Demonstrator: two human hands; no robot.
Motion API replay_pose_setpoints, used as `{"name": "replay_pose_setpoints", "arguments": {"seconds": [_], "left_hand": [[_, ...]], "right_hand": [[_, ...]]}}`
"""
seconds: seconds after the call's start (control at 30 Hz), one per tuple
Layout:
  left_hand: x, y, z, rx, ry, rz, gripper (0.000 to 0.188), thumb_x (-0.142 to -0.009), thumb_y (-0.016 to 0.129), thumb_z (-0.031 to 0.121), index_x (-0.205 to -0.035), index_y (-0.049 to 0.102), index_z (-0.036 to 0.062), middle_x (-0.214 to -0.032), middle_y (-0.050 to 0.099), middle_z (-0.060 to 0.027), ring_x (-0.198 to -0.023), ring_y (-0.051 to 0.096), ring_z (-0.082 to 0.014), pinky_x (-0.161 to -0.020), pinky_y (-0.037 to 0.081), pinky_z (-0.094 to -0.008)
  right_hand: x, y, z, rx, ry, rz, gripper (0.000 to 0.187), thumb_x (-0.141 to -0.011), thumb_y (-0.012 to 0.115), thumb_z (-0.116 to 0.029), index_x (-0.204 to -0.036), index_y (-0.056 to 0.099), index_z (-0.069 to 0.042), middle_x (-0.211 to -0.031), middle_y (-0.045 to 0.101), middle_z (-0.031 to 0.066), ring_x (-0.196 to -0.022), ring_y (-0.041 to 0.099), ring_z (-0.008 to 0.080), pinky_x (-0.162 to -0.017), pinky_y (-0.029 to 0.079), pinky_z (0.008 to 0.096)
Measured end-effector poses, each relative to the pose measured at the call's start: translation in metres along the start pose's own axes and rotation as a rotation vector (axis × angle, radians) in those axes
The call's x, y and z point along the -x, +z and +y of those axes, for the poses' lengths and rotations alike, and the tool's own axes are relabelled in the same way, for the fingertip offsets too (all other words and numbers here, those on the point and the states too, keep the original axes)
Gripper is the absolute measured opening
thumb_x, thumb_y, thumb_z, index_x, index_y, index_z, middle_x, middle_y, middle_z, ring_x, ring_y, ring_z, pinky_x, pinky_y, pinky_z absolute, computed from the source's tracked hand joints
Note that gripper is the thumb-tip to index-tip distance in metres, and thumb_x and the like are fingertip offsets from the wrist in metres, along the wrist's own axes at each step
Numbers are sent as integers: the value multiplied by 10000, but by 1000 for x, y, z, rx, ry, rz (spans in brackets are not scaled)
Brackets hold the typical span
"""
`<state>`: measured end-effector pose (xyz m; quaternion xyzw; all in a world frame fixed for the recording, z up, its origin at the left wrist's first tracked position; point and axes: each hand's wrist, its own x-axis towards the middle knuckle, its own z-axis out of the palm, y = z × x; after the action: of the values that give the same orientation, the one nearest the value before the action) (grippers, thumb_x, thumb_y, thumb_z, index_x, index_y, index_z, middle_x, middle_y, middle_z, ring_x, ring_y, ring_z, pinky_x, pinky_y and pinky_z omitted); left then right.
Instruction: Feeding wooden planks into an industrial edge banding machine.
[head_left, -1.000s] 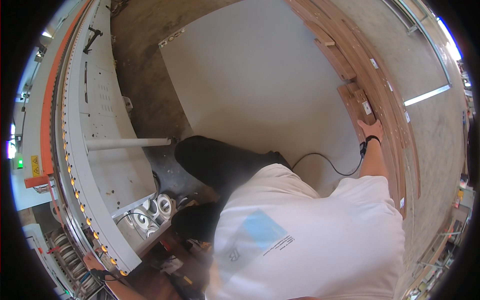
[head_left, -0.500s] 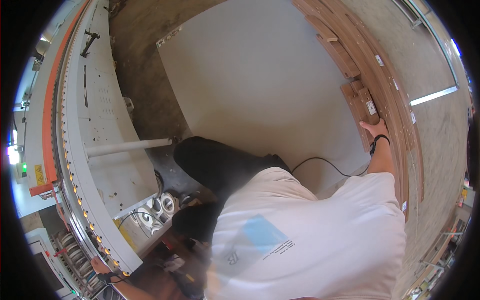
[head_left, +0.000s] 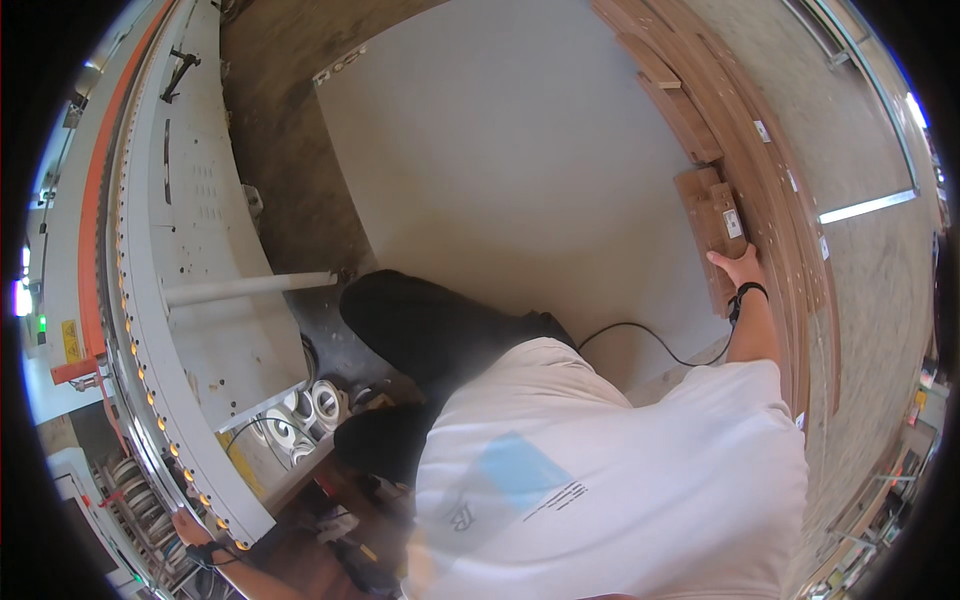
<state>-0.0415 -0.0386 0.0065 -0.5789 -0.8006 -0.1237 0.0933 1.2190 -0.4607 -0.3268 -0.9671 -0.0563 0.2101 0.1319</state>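
Observation:
My right hand (head_left: 738, 266) grips the near end of a short stack of brown wooden boards (head_left: 708, 205). Its thumb points left across them, while the other fingers are partly hidden. A white label (head_left: 733, 222) is stuck on the stack, just beyond my hand. Longer brown boards (head_left: 768, 185) lie right beside it. Far to the lower left, my left hand (head_left: 190, 530) rests at the edge of a long white machine (head_left: 200, 335), near its row of yellow rollers. That hand is small in the picture, and how its fingers are bent does not show.
A large grey panel (head_left: 500, 150) spreads ahead of me. From the machine a white bar (head_left: 250, 288) sticks out toward my leg. White rolls of banding (head_left: 325, 402) sit below the machine. A black cable (head_left: 640, 326) crosses the panel's near part. Metal framing (head_left: 868, 205) stands at right.
The short stack of boards under my right hand has shifted slightly left, away from the longer boards, and my right hand moved with it. My left hand stays at the machine's edge.

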Motion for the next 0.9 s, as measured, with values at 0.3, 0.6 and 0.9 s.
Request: {"name": "replay_pose_setpoints", "arguments": {"seconds": [0.3,0.6,0.9], "left_hand": [[2,7,-4,103,59,-84,336,-1082,565,278,-1079,687,-35,-964,731,-128,-916,685,-271,-874,533,-404],[-2,14,-12,29,136,57,369,-1088,562,361,-1075,683,12,-922,719,-184,-835,696,-294,-776,533,-444],[24,5,-11,24,106,136,327,-1107,554,352,-1127,711,66,-989,750,-149,-908,740,-336,-803,549,-425]], "right_hand": [[81,53,-111,128,-185,-18,1252,-644,931,-687,-1551,417,9,-1482,614,280,-1364,608,425,-1117,514,486],[135,140,-305,250,-679,-85,1167,-591,905,-749,-1411,536,-5,-1388,670,220,-1275,657,386,-1045,554,480],[181,209,-453,297,-873,-300,1197,-669,854,-803,-1458,515,31,-1419,672,219,-1360,623,357,-1113,514,463]]}}
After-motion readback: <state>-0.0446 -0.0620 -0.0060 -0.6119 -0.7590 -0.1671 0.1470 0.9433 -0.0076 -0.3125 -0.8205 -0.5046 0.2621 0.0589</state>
